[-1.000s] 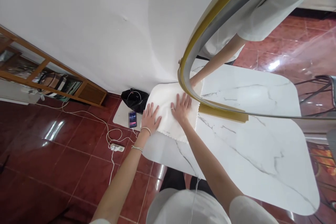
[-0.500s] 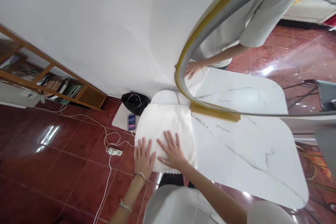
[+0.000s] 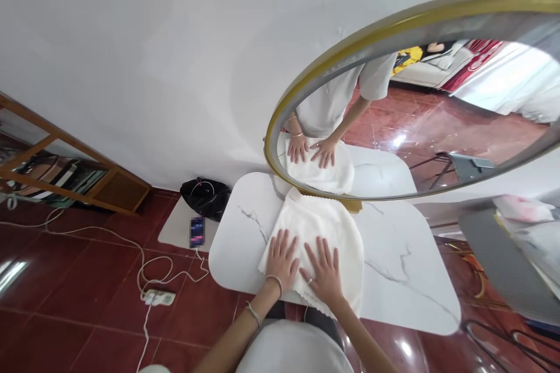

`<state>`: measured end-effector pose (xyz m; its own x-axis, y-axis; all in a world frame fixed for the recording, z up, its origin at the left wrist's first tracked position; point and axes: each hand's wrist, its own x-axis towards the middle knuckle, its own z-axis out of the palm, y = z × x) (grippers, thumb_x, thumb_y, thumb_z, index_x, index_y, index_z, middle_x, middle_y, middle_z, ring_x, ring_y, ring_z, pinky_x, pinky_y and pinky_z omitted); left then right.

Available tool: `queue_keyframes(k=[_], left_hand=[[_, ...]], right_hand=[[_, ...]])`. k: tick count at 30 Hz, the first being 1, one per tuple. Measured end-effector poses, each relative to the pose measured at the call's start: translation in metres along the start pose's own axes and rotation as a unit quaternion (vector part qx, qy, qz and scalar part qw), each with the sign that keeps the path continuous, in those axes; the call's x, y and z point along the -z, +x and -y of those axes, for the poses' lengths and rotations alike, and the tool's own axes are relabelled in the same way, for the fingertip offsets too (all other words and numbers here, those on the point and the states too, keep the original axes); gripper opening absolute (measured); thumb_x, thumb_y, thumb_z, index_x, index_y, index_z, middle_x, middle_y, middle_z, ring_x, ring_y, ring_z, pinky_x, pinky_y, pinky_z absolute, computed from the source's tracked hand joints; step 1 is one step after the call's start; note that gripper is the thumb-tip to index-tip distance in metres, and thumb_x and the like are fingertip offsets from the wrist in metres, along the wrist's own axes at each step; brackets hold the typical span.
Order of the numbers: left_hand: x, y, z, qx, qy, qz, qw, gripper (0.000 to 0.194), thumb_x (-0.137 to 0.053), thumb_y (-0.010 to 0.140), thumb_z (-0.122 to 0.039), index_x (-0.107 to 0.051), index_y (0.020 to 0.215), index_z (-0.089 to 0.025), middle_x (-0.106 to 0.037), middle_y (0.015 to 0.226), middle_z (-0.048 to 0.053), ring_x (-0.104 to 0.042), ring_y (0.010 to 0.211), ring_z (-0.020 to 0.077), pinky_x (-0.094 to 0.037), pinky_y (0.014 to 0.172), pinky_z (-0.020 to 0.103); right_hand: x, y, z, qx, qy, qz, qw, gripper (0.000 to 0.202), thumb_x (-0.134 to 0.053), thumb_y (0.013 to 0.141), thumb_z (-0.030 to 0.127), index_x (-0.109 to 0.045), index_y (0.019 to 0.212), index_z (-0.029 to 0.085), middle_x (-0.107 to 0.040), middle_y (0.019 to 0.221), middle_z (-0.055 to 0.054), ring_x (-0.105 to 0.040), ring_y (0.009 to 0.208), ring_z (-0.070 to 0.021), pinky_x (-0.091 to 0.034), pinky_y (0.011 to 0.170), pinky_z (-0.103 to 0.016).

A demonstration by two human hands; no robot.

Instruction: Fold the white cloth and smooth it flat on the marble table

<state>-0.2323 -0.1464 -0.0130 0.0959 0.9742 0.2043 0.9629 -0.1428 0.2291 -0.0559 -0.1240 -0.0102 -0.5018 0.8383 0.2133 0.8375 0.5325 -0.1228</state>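
Observation:
A white cloth (image 3: 321,215) with a scalloped edge lies on the white marbled table (image 3: 236,245), near its middle. Flat on the cloth's left part rests my left hand (image 3: 283,259), fingers spread, with bracelets at the wrist. My right hand (image 3: 324,271), a ring on one finger, presses flat beside it with its fingers apart. Neither hand is closed around anything. Both hands and the cloth also show in the mirror (image 3: 350,128).
Left of the table are a black bag (image 3: 205,198), a phone (image 3: 197,232) on a low white surface, and a power strip (image 3: 160,297) with cables on the red floor. A wooden shelf (image 3: 118,189) stands far left; a grey chair (image 3: 507,250) is at right.
Both hands and the cloth have moved right along the table, from its left end to around its middle. The cloth has turned, and its rounded side now faces right. The camera view has shifted.

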Motion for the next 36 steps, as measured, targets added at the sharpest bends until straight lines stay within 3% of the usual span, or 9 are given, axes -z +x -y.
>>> queue_keyframes(k=[5, 9, 14, 19, 23, 28, 32, 33, 36], left_hand=[[0.004, -0.014, 0.028, -0.012, 0.013, -0.015, 1.0, 0.063, -0.047, 0.091, -0.033, -0.027, 0.151, -0.028, -0.026, 0.158, 0.007, -0.025, 0.145, 0.027, -0.026, 0.116, 0.044], [0.013, -0.058, 0.07, 0.053, 0.034, -0.034, 0.997, 0.059, -0.044, 0.092, -0.035, -0.03, 0.149, -0.03, -0.03, 0.157, 0.005, -0.025, 0.145, 0.0267, -0.028, 0.116, 0.045], [0.024, -0.117, 0.116, 0.132, 0.06, -0.064, 0.987, 0.06, -0.036, 0.094, -0.028, -0.017, 0.15, -0.035, -0.026, 0.158, 0.002, -0.024, 0.146, 0.0256, -0.027, 0.116, 0.051], [0.018, -0.127, 0.12, 0.124, 0.079, -0.079, 0.986, 0.065, -0.038, 0.092, -0.027, -0.011, 0.151, -0.035, -0.022, 0.159, 0.003, -0.021, 0.146, 0.0275, -0.028, 0.115, 0.053], [0.0, -0.108, 0.098, 0.098, 0.078, -0.12, 0.985, 0.064, -0.037, 0.091, -0.025, -0.016, 0.152, -0.033, -0.031, 0.157, 0.006, -0.024, 0.146, 0.0281, -0.031, 0.112, 0.053], [0.002, -0.055, 0.068, 0.074, -0.01, -0.081, 0.994, 0.044, -0.046, 0.087, -0.031, -0.061, 0.129, -0.03, -0.055, 0.137, 0.009, -0.046, 0.13, 0.0314, -0.041, 0.104, 0.05], [0.031, 0.015, 0.058, 0.197, -0.174, -0.076, 0.962, 0.023, -0.055, 0.079, -0.031, -0.073, 0.092, -0.023, -0.061, 0.116, 0.013, -0.054, 0.113, 0.0319, -0.042, 0.098, 0.054], [0.035, 0.034, 0.059, 0.241, -0.221, -0.088, 0.941, 0.02, -0.059, 0.075, -0.03, -0.071, 0.088, -0.021, -0.061, 0.113, 0.014, -0.052, 0.115, 0.0333, -0.04, 0.1, 0.056], [0.035, 0.085, 0.064, 0.257, -0.259, -0.061, 0.929, 0.027, -0.062, 0.074, -0.035, -0.068, 0.096, -0.02, -0.065, 0.097, 0.009, -0.056, 0.108, 0.0297, -0.044, 0.097, 0.052]], right_hand=[[-0.008, 0.009, 0.016, 0.034, 0.042, 0.027, 0.998, 0.091, -0.055, 0.083, 0.063, -0.01, 0.155, 0.028, -0.004, 0.16, -0.017, -0.01, 0.144, -0.046, -0.014, 0.106, -0.073], [-0.007, 0.029, 0.056, 0.148, 0.125, 0.112, 0.975, 0.099, -0.051, 0.082, 0.068, -0.002, 0.155, 0.024, -0.006, 0.159, -0.019, -0.007, 0.144, -0.0462, -0.006, 0.103, -0.08], [0.013, 0.058, 0.11, 0.237, 0.217, 0.188, 0.928, 0.093, -0.046, 0.087, 0.066, 0.003, 0.154, 0.025, 0.003, 0.159, -0.014, 0.001, 0.146, -0.0392, -0.008, 0.108, -0.076], [0.019, 0.06, 0.114, 0.244, 0.248, 0.21, 0.914, 0.089, -0.043, 0.088, 0.067, 0.0, 0.154, 0.026, 0.002, 0.159, -0.012, 0.001, 0.147, -0.037, -0.007, 0.108, -0.076], [0.01, 0.048, 0.084, 0.243, 0.248, 0.186, 0.919, 0.091, -0.048, 0.086, 0.066, 0.0, 0.154, 0.029, -0.001, 0.159, -0.01, -0.002, 0.146, -0.0383, -0.006, 0.107, -0.077], [0.008, 0.045, 0.025, 0.219, 0.225, 0.178, 0.933, 0.087, -0.054, 0.084, 0.066, -0.011, 0.153, 0.034, -0.012, 0.159, -0.007, -0.008, 0.147, -0.033, -0.004, 0.113, -0.068], [0.026, 0.049, -0.018, 0.14, 0.236, 0.203, 0.94, 0.073, -0.058, 0.083, 0.063, -0.035, 0.147, 0.035, -0.028, 0.156, -0.004, -0.021, 0.146, -0.0258, -0.006, 0.117, -0.058], [0.031, 0.049, -0.025, 0.108, 0.244, 0.206, 0.942, 0.067, -0.06, 0.084, 0.06, -0.041, 0.143, 0.035, -0.033, 0.154, -0.004, -0.025, 0.145, -0.0243, -0.007, 0.118, -0.056], [0.037, 0.049, -0.04, 0.034, 0.268, 0.204, 0.941, 0.05, -0.057, 0.09, 0.052, -0.052, 0.136, 0.035, -0.043, 0.149, -0.003, -0.032, 0.142, -0.0216, -0.013, 0.117, -0.054]])
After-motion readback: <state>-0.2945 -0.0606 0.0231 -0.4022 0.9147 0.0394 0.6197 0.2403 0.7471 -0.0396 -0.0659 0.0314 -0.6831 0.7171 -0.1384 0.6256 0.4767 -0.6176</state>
